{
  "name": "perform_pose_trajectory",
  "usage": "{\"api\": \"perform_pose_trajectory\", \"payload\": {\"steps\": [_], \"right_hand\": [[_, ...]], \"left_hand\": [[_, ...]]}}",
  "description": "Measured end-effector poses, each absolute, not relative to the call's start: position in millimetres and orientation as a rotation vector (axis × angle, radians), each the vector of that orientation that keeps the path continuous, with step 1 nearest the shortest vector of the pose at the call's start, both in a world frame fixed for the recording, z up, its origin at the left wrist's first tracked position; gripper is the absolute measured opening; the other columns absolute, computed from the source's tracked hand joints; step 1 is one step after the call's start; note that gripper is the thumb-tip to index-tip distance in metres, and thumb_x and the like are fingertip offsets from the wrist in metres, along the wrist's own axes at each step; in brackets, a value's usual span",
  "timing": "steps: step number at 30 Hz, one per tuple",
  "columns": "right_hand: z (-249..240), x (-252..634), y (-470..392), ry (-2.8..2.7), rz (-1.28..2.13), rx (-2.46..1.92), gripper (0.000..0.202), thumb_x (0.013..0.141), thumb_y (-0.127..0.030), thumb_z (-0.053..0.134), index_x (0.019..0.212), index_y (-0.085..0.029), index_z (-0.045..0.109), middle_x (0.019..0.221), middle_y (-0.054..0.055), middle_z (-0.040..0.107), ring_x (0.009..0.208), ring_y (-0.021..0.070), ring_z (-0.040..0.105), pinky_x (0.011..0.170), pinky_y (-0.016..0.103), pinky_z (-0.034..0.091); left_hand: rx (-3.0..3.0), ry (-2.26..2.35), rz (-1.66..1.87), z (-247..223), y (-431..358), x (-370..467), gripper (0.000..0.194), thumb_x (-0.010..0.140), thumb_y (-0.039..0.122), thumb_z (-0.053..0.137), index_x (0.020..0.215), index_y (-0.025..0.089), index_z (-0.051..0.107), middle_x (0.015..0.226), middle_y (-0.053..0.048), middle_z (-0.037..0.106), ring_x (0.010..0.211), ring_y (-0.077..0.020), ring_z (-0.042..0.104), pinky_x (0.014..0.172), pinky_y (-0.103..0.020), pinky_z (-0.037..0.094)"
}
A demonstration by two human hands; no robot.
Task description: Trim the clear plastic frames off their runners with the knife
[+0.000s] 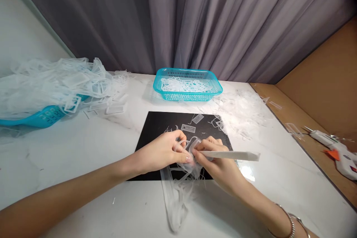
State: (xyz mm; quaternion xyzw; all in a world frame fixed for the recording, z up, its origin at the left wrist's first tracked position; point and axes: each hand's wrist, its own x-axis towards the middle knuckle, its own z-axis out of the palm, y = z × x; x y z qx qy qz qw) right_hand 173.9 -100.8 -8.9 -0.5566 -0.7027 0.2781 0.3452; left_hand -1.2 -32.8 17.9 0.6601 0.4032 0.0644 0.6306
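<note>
A tangle of translucent plastic strips (174,200) hangs from between my hands, over the front edge of a black mat (150,130). My left hand (164,150) pinches the tangle with thumb and fingers. My right hand (220,161) has its fingers closed around a flat whitish tool (231,155), whose wide end points right; its other end is hidden at my fingers, against the plastic. Small clear rectangular pieces (188,128) and thin scraps lie on the mat behind my hands.
A blue basket (188,96) with white strips stands behind the mat. At left, a plastic heap (55,81) overflows another blue basket (47,117). Clear scraps (242,111) lie right of the mat. A white glue gun (338,152) rests on a brown board (292,119).
</note>
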Motion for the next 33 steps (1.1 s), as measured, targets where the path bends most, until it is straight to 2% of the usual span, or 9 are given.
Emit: {"api": "perform_pose_trajectory", "payload": {"steps": [2, 4, 7, 12, 15, 17, 21, 27, 33], "right_hand": [[-10, 175, -100, -1.810, 0.702, -1.426, 0.026, 0.088, -0.023, 0.048, 0.062, -0.022, 0.049, 0.072, 0.001, 0.057, 0.074, 0.0193, 0.047, 0.069, 0.036, 0.034], [-9, 176, -99, -1.768, 0.632, -1.406, 0.022, 0.087, -0.022, 0.050, 0.064, -0.021, 0.051, 0.090, 0.003, 0.059, 0.088, 0.0217, 0.048, 0.075, 0.038, 0.036], [-8, 179, -100, -1.739, 0.452, -1.398, 0.018, 0.084, -0.022, 0.054, 0.067, -0.021, 0.054, 0.110, 0.006, 0.052, 0.103, 0.0259, 0.043, 0.082, 0.041, 0.035], [-9, 177, -103, -1.913, 0.228, -1.386, 0.019, 0.087, -0.018, 0.051, 0.068, -0.021, 0.052, 0.098, 0.007, 0.058, 0.095, 0.0259, 0.045, 0.075, 0.040, 0.032], [-10, 174, -102, -1.972, 0.238, -1.364, 0.018, 0.088, -0.013, 0.048, 0.072, -0.021, 0.050, 0.086, 0.002, 0.065, 0.088, 0.0231, 0.048, 0.074, 0.040, 0.030], [-10, 175, -100, -1.975, 0.263, -1.383, 0.018, 0.089, -0.012, 0.046, 0.074, -0.022, 0.049, 0.083, 0.001, 0.067, 0.084, 0.0216, 0.050, 0.073, 0.040, 0.029], [-6, 184, -97, -1.909, 0.331, -1.439, 0.020, 0.089, -0.017, 0.046, 0.070, -0.022, 0.048, 0.086, 0.002, 0.067, 0.079, 0.0203, 0.053, 0.073, 0.039, 0.030], [3, 208, -93, -1.724, 0.516, -1.564, 0.017, 0.088, -0.027, 0.049, 0.074, -0.023, 0.056, 0.085, 0.003, 0.065, 0.081, 0.0219, 0.053, 0.076, 0.040, 0.033], [3, 227, -87, -1.667, 0.267, -1.666, 0.020, 0.088, -0.033, 0.050, 0.073, -0.023, 0.058, 0.080, 0.004, 0.065, 0.081, 0.0240, 0.052, 0.077, 0.042, 0.034]], "left_hand": [[1.526, 0.927, 0.147, 20, -32, -2, 0.033, 0.073, 0.034, 0.066, 0.083, 0.021, 0.037, 0.080, -0.005, 0.073, 0.076, -0.0202, 0.063, 0.068, -0.030, 0.041], [1.532, 0.930, 0.155, 21, -30, -3, 0.034, 0.072, 0.035, 0.067, 0.083, 0.020, 0.039, 0.082, -0.005, 0.073, 0.078, -0.0201, 0.064, 0.071, -0.031, 0.042], [1.489, 0.916, 0.172, 20, -27, -4, 0.032, 0.073, 0.034, 0.067, 0.088, 0.019, 0.043, 0.086, -0.006, 0.073, 0.083, -0.0197, 0.064, 0.077, -0.032, 0.043], [1.441, 0.908, 0.183, 21, -29, -2, 0.023, 0.074, 0.032, 0.066, 0.087, 0.017, 0.054, 0.082, -0.003, 0.072, 0.083, -0.0183, 0.065, 0.078, -0.030, 0.043], [1.450, 0.888, 0.195, 22, -31, -1, 0.020, 0.074, 0.033, 0.066, 0.084, 0.017, 0.060, 0.076, -0.001, 0.071, 0.082, -0.0174, 0.065, 0.076, -0.028, 0.044], [1.405, 0.861, 0.195, 22, -31, -1, 0.020, 0.075, 0.032, 0.065, 0.087, 0.016, 0.063, 0.081, -0.002, 0.072, 0.086, -0.0177, 0.065, 0.078, -0.027, 0.045], [1.367, 0.868, 0.174, 20, -28, 0, 0.024, 0.074, 0.028, 0.065, 0.094, 0.016, 0.067, 0.092, -0.006, 0.072, 0.093, -0.0203, 0.064, 0.080, -0.028, 0.047], [1.398, 0.871, 0.164, 18, -23, -2, 0.021, 0.072, 0.030, 0.066, 0.088, 0.017, 0.070, 0.090, -0.006, 0.072, 0.092, -0.0209, 0.064, 0.078, -0.027, 0.047], [1.456, 0.882, 0.120, 21, -22, -5, 0.016, 0.070, 0.027, 0.066, 0.081, 0.018, 0.072, 0.080, -0.002, 0.072, 0.075, -0.0153, 0.063, 0.071, -0.023, 0.045]]}}
